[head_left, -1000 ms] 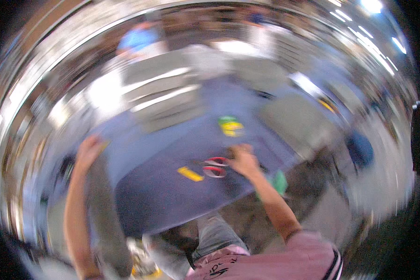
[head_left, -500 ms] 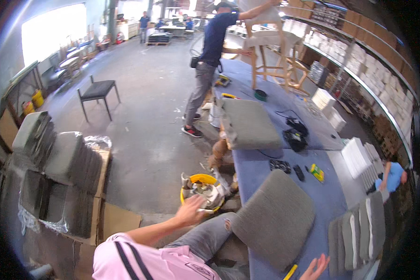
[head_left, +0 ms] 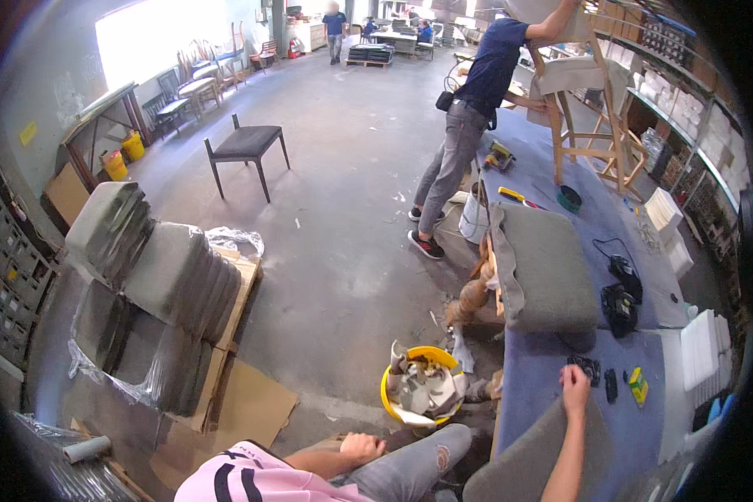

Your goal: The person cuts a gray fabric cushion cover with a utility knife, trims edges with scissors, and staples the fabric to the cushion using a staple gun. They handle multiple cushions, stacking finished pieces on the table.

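My left hand hangs above my thigh, fingers curled in, and nothing shows in it. My right hand is raised over the far edge of a grey seat cushion on the blue-covered table. Its fingers are drawn together; whatever they may hold is hidden. Just beyond that hand lie a black object with a fine pattern, a small black item and a yellow-green box. A second grey cushion lies farther up the table.
A yellow bucket of scraps stands left of the table. Stacked grey cushions fill a pallet at left; a dark chair stands beyond. A co-worker handles a wooden-legged chair at the table's far end. Black tools lie near the second cushion.
My view has swung left and up. My right hand has gone from beside the near cushion to its far edge, its fingers closing. The left hand has drawn back from the bucket and curled.
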`<state>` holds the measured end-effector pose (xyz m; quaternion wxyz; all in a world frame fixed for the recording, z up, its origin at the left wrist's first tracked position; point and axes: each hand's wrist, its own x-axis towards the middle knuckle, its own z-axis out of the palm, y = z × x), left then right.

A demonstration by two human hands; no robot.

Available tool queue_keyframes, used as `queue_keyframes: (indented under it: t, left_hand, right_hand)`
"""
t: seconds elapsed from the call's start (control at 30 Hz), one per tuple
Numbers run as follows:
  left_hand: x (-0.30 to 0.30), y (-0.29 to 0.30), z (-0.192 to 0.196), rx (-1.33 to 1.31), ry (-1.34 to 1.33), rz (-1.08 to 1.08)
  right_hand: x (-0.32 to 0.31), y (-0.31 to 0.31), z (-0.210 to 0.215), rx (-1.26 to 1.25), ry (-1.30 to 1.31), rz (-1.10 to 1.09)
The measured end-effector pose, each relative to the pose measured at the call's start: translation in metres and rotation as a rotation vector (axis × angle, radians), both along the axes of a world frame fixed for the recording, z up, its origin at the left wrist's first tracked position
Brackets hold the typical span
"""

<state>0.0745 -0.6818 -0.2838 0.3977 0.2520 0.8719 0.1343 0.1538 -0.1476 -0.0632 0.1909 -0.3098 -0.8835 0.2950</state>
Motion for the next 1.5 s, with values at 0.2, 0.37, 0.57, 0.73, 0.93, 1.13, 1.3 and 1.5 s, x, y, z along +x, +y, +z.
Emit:
queue_keyframes:
  t: [0.2, 0.37, 0.57, 0.73, 0.93, 1.13, 1.3, 1.5]
  left_hand:
    - [0.01, -0.018, -0.033, 0.116, 0.086, 0.148]
    - [0.007, 0.001, -0.055, 0.12, 0.122, 0.143]
    - [-0.021, 0.024, -0.025, 0.073, 0.146, 0.102]
    - [-0.035, 0.039, -0.015, -0.043, 0.046, 0.12]
    - [-0.044, 0.044, -0.019, -0.042, 0.097, 0.131]
    - [-0.049, 0.066, -0.002, 0.004, 0.082, 0.253]
    - [-0.044, 0.061, -0.017, 0.036, 0.127, 0.288]
    - [-0.046, 0.061, -0.034, 0.052, 0.103, 0.245]
  right_hand:
    - [-0.019, -0.005, -0.025, 0.193, -0.1, -0.162]
    - [-0.133, 0.019, 0.034, 0.095, 0.108, -0.064]
    - [-0.216, 0.04, -0.034, 0.634, 0.003, -0.013]
    - [-0.223, 0.025, -0.029, 0.545, 0.048, 0.028]
    - [-0.225, 0.03, -0.023, 0.516, 0.062, 0.009]
    - [-0.223, 0.033, -0.021, 0.512, 0.053, 0.002]
    - [-0.222, 0.028, -0.018, 0.487, 0.072, 0.01]
    - [-0.224, 0.033, -0.019, 0.497, 0.064, -0.004]
